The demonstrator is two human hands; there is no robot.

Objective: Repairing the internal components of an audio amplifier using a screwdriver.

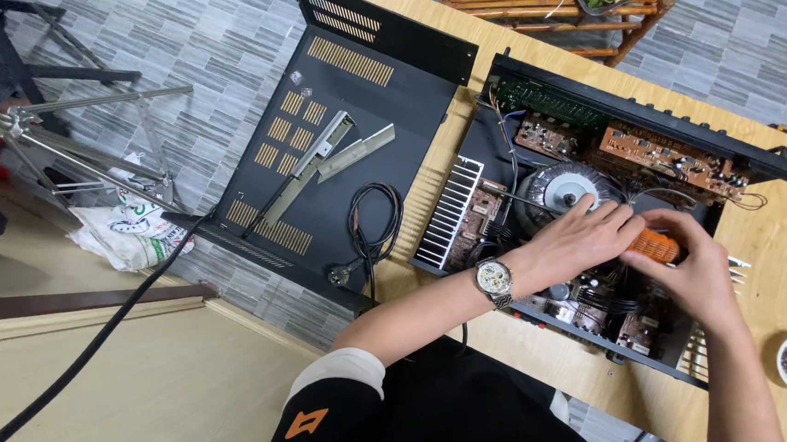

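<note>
Screwdriver (656, 246): orange ribbed handle, held over the open chassis; shaft and tip are hidden by the hands. Amplifier (538, 174): black chassis, top cover removed, lying flat and diagonal on the desk (784, 258). Exposed inside are a round toroidal transformer (562, 189), a finned silver heat sink (448, 212) at the left edge, and brown circuit boards (666, 158) along the far wall.

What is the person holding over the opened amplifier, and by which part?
A screwdriver, gripped by its orange handle in the right hand; the left hand also touches the handle.
</note>
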